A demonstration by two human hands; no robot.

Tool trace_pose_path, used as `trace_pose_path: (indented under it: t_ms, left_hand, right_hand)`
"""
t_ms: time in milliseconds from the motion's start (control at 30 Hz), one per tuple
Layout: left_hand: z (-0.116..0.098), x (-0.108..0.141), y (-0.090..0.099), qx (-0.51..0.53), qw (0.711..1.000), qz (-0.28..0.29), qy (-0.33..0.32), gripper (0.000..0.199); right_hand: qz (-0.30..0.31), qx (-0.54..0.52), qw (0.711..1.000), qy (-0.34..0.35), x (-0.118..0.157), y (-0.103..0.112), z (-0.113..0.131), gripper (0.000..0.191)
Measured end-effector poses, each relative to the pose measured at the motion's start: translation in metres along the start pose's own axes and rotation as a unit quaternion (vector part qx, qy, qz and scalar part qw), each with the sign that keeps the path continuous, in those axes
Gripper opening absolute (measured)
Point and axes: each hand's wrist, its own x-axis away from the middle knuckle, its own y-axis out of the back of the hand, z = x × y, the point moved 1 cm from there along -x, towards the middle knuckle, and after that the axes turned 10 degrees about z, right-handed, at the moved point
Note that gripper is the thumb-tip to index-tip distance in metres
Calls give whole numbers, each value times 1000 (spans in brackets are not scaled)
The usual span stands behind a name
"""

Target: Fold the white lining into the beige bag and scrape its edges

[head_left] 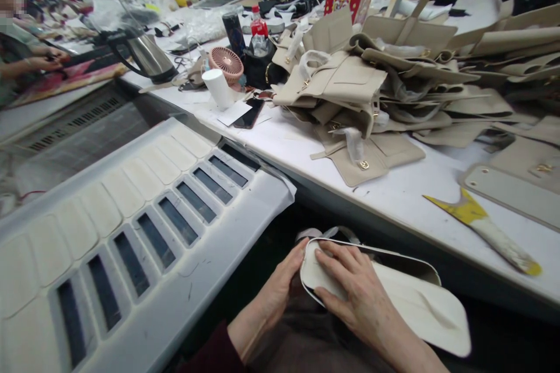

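Over my lap is an unfinished handbag (415, 268), its long rounded rim turned up toward me. A stiff cream panel (433, 309) with rounded ends lies along that rim; its near right end sticks out past the bag. My left hand (286, 268) is closed round the left end of the bag, with its fingertips partly hidden behind the rim. Across the panel's left part lies my right hand (354, 282), fingers bent and pressing on it, thumb against its lower edge. Clear plastic wrap (343, 233) shows behind the bag.
At left, a white rack (236, 233) carries several cream panels (102, 210) beside dark slots. Beige bag pieces (350, 78) pile up on the white table (280, 154). A yellow-and-white scraper-like tool (485, 227), phone (250, 113), fan (226, 64) and kettle (151, 58) lie or stand there. Co-workers sit beyond.
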Motion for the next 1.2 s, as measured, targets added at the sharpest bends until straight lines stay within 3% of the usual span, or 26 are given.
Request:
trace_pose_path:
  t_ms: [200, 367, 600, 700, 800, 933, 1200]
  left_hand:
    - [0, -3, 5, -25, 999, 25, -26, 49]
    - [-6, 0, 3, -110, 993, -10, -34, 48]
    - [-9, -2, -5, -297, 945, -71, -117, 43]
    - [-6, -4, -5, -259, 957, -58, -113, 44]
    - [1, -4, -2, -135, 987, -8, -85, 47]
    - [10, -4, 4, -3, 994, 31, -106, 47]
    - [9, -2, 5, -13, 993, 32, -116, 45]
  right_hand:
    - [6, 6, 1000, -1, -1, 1, -1, 45]
    - [1, 5, 1000, 4, 1, 0, -1, 45]
    - [-11, -3, 1000, 14, -1, 0, -1, 44]
    - [-14, 2, 1000, 8, 0, -1, -2, 44]
    - [-9, 15, 1000, 5, 1, -2, -2, 45]
    - [-5, 22, 1000, 1, 0, -2, -1, 45]
    - [3, 14, 1000, -2, 1, -2, 2, 44]
